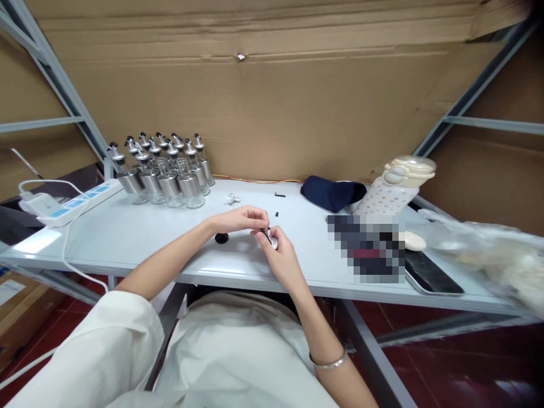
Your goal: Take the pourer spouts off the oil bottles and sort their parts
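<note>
Over the near middle of the white table, my left hand and my right hand meet, fingers pinched together on a small silver and black pourer part. A round black cap lies on the table just left of my hands. Farther back lie a loose silver spout piece and two tiny black parts. Several glass bottles with steel sleeves and pourer tops stand grouped at the back left.
A white power strip with cables lies at the left edge. A dark blue cloth, a dotted bottle, a white mouse, a dark tray and a plastic bag fill the right. Cardboard walls stand behind.
</note>
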Demonstrator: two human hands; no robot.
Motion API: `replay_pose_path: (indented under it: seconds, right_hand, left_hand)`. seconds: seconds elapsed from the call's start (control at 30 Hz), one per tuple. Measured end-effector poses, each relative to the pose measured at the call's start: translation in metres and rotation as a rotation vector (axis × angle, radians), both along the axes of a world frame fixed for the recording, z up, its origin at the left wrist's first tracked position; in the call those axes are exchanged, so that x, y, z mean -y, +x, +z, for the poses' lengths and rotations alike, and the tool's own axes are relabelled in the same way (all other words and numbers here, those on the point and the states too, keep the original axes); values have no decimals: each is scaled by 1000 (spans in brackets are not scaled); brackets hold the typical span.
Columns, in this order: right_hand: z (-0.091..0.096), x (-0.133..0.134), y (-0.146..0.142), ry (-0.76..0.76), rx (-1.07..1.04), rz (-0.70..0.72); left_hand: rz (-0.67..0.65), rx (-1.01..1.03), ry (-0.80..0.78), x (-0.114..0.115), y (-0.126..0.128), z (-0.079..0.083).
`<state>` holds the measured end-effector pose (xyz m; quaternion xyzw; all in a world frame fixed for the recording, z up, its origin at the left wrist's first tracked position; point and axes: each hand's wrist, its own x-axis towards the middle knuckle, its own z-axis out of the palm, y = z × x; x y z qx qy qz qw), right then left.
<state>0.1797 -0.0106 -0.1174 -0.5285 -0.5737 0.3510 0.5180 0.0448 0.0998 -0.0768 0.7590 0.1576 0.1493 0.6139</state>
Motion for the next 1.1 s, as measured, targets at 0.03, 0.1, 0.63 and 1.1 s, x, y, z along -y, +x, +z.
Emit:
replay_pose_path:
  seconds: [0.03,0.1,0.63,1.1]
  right_hand:
    - [0,0,0,1,8,3]
    - [1,1,0,5,15,7]
    - [0,2,1,28,3,9]
    - [2,4,1,70,7,21]
  left_hand:
    - [3,0,7,0,0,0]
    - [6,-4,15,0,0,0]
    - [-1,-12,103,2,0,2]
    - [-9,-39,74,5,3,-3]
